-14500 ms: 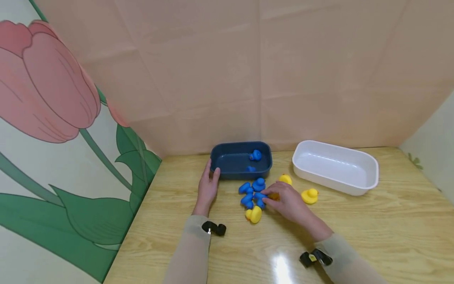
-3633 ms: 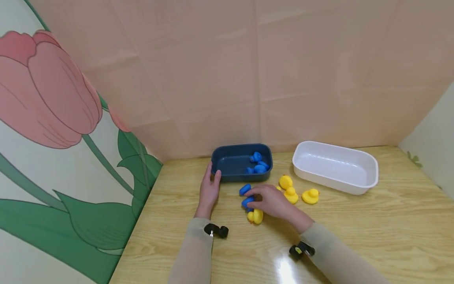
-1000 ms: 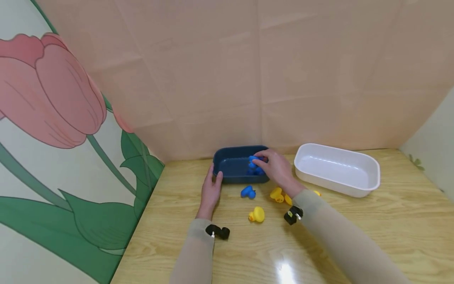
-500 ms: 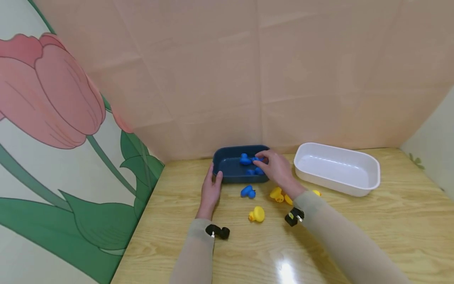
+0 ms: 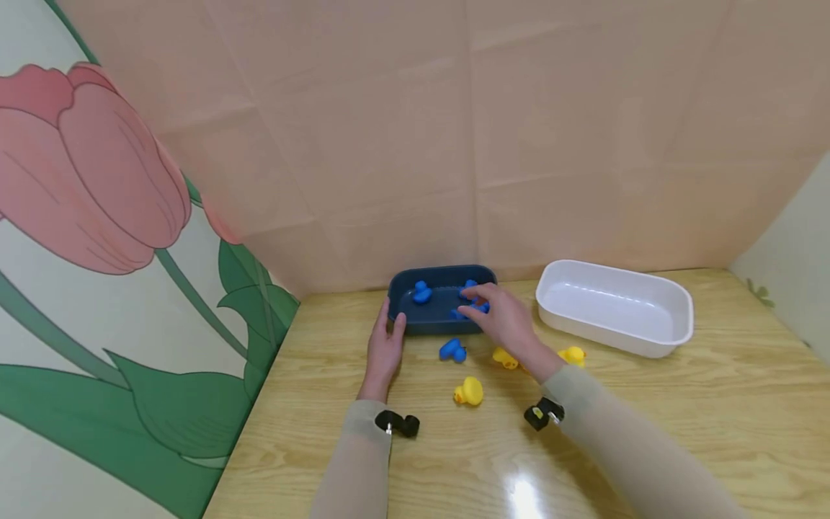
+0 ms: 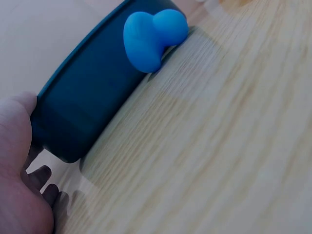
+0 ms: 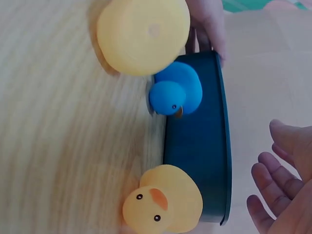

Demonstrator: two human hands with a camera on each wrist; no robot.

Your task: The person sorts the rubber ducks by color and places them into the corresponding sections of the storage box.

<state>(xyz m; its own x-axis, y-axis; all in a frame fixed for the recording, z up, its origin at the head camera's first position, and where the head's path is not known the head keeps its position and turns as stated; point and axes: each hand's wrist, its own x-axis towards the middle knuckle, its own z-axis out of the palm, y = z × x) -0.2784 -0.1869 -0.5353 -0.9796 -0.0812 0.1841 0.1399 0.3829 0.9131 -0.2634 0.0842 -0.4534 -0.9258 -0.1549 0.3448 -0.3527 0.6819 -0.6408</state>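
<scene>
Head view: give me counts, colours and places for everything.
Dark tray: one, navy, back centre
White tray: one, white, right of it
Tray ducks: at least three, blue, inside dark tray
Loose duck: one, blue, before dark tray
Yellow ducks: at least three, yellow, before trays
Table: one, pale wood, underneath
Sheet: one, beige, behind table
Tulip mural: one, pink-green, left
Wall: one, whitish, right
Wrist cameras: two, black, on wrists
Sleeves: two, beige, foreground
Left hand: one, dark tray's left end
Right hand: one, over dark tray's right side

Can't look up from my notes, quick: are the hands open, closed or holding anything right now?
Left hand: open, touching the left end of the dark blue tub.
Right hand: open, holding nothing, at the tub's right end.
</scene>
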